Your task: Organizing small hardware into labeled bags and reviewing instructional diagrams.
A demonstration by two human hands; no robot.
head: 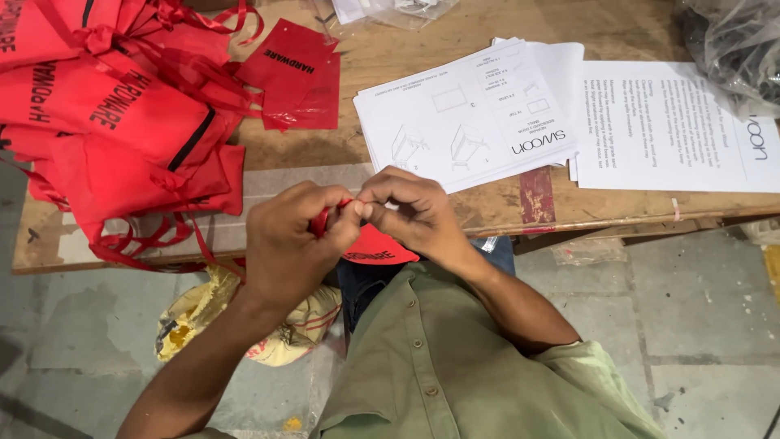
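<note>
Both bare forearms extend forward and converge at chest level. The left hand [288, 244] is curled, knuckles up, with thumb and fingers pinched closed on a small red fabric pouch [375, 245]. The right hand [410, 213] meets it fingertip to fingertip, wrist bent inward, fingers likewise pinched closed on the same pouch.

A red pouch [375, 246] is pinched at its top between the left hand [288, 244] and right hand [414, 213], held at the edge of a wooden table [390, 57]. Red pouches [114, 114] are piled at left; printed sheets [569, 114] are spread at right.
</note>
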